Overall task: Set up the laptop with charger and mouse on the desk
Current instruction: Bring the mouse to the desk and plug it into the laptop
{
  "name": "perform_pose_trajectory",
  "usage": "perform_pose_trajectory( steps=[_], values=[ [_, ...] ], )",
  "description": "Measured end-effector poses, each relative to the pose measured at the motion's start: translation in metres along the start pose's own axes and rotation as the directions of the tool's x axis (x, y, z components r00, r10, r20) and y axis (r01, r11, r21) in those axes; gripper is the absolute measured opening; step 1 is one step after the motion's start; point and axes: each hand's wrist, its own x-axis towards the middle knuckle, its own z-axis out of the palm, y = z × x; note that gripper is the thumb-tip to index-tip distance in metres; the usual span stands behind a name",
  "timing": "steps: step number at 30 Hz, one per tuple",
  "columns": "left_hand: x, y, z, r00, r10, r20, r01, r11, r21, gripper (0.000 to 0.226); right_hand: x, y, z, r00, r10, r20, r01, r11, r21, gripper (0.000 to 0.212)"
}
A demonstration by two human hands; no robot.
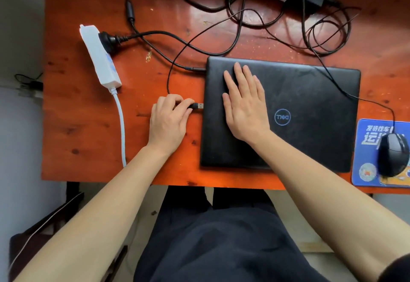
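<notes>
The closed laptop (pixel 299 115) lies flat on the orange surface (pixel 88 126), the right hand (pixel 244 108) spread open on its lid. The left hand (pixel 168 122) pinches the USB plug (pixel 198 106) just beside the laptop's left edge. The mouse (pixel 393 155) sits on a blue pad (pixel 363 155) at right.

Left hand (pixel 168 124) curled with fingertips pinched; right hand (pixel 244 106) flat, palm down, fingers spread.
</notes>
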Motion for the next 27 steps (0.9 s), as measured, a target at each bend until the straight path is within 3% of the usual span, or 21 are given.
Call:
perform_pose_trajectory(
  steps=[15, 27],
  values=[
    [-0.009, -0.006, 0.015, 0.992, 0.062, -0.109, -0.061, 0.998, 0.009, 0.022, -0.001, -0.004, 0.006, 0.991, 0.03, -0.127, -0.029, 1.0, 0.009, 0.051],
    [-0.007, -0.01, 0.017, 0.985, 0.153, -0.078, -0.155, 0.988, -0.013, 0.02, -0.004, -0.005, 0.011, 0.983, 0.035, -0.18, -0.034, 0.999, 0.007, 0.048]
  ],
)
